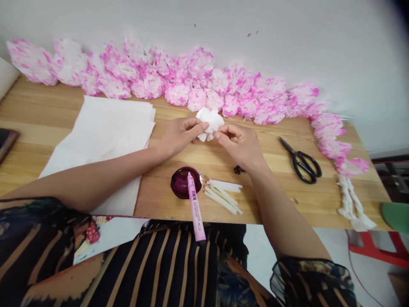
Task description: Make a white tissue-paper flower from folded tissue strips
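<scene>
A white paper flower point(211, 118) with ruffled petals is held up over the middle of the table. My left hand point(183, 134) pinches it from the left, thumb across its front. From the right, my right hand point(241, 143) grips the lower edge between thumb and fingers. Below the hands sits a small dark dish point(179, 183) of purple-red dye. A pink marker point(195, 209) leans on its rim, jutting past the table's front edge. Several thin white sticks or rolls point(223, 196) lie beside the dish.
A long row of pink-and-white paper flowers point(179, 93) runs along the wall and down the right side. Stacked white paper sheets point(105, 128) lie at left. Black-handled scissors point(302, 162) rest at right. A phone point(6, 143) is at the left edge.
</scene>
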The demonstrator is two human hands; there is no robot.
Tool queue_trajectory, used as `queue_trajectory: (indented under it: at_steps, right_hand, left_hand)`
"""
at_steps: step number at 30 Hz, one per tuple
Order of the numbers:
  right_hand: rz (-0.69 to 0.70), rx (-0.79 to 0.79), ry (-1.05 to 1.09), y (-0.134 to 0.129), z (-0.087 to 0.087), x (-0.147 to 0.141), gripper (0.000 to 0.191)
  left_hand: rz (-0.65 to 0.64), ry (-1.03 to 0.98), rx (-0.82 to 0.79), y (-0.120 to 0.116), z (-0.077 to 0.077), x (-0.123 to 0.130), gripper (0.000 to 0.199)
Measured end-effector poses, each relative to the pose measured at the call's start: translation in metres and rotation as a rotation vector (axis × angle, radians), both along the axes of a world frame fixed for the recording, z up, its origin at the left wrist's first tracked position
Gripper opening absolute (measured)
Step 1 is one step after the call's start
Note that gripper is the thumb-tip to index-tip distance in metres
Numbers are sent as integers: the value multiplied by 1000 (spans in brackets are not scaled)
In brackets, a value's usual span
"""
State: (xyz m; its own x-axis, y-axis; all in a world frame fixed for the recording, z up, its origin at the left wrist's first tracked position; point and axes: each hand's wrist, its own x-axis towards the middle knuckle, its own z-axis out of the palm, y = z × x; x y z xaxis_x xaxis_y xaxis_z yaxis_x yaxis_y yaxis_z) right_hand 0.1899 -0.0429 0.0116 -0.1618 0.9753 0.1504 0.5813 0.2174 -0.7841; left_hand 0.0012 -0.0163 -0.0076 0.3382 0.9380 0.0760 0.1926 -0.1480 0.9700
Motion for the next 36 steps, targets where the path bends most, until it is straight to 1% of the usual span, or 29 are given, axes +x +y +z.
queue_trajectory:
  at_steps: [2,5,9,14,19,24,28,30,33,36]
  right_hand:
    - [9,-14,-7,-1,1,-2,15]
    - [11,-17,-11,-2,2,-3,12]
    - [-18,-12,-14,1,0,0,11]
    - [-53,22,-21,6,-1,7,13]
    - [-13,7,-28,3,1,5,19]
    - [-22,-8,-111,3,-2,3,14]
    - [-83,30,-132,5,-4,6,11]
    - [-107,88,-135,6,-4,8,10]
    - [-134,200,-121,5,-2,8,15]
    - [-117,249,-125,2,-2,6,23]
  left_hand:
    - [-7,46,37,-1,-1,1,34]
    - [22,105,90,-1,-4,2,24]
    - [42,105,65,1,-6,2,16]
    - [34,65,17,3,-7,0,15]
    - [30,48,1,2,-7,0,18]
    - [50,55,5,2,-5,0,17]
    - [45,36,3,1,-2,-1,19]
    - [34,25,1,1,-2,-1,20]
    - [34,15,37,1,-5,0,17]
    - [32,12,95,2,-11,0,15]
